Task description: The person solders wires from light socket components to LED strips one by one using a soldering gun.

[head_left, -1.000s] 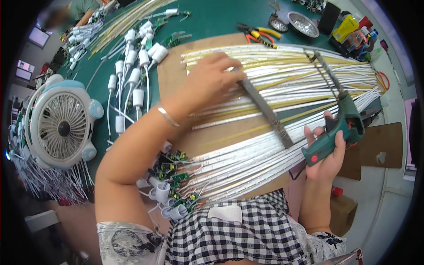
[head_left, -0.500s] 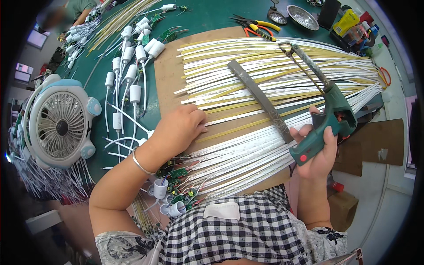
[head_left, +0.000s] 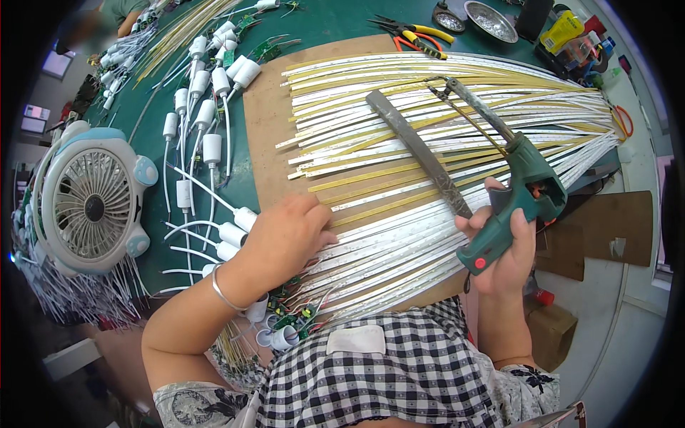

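left hand (head_left: 292,235) bent, can't tell if gripping | nearest white strips (head_left: 399,253) run toward 2–3 o'clock | right hand (head_left: 503,277) fingers hug green solder gun (head_left: 529,167)

Your left forearm (head_left: 193,310) slants up toward two o'clock, its left hand (head_left: 294,232) knuckles-up with bent fingers (head_left: 325,239) just off centre toward eight, while your right forearm (head_left: 504,324) rises toward twelve, its right hand (head_left: 505,260) palm-up near three, curled in a grip, thumb (head_left: 522,234) upright.

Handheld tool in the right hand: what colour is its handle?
The handle is dark green, seen best in the head view.
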Action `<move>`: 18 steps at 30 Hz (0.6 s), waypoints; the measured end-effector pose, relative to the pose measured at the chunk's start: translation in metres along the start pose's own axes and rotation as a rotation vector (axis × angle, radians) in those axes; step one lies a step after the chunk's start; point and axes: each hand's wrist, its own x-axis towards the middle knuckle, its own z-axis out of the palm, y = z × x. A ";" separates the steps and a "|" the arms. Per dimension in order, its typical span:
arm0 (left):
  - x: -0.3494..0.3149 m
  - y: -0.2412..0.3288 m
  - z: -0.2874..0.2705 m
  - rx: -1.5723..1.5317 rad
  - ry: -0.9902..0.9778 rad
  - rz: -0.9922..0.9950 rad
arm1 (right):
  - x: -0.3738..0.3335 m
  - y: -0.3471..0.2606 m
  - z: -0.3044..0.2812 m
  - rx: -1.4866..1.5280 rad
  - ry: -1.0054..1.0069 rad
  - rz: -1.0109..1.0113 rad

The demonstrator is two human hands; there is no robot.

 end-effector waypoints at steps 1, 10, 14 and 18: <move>0.000 -0.002 0.003 0.000 0.018 0.001 | 0.000 0.000 0.001 0.002 -0.008 0.006; 0.003 0.009 0.012 0.169 -0.015 -0.042 | -0.002 0.001 0.002 0.003 0.004 0.017; 0.005 0.006 0.013 0.137 -0.032 -0.131 | -0.003 0.002 0.003 0.010 0.005 0.038; 0.011 -0.005 -0.002 -0.321 -0.062 -0.183 | -0.004 0.002 0.004 -0.036 0.028 0.042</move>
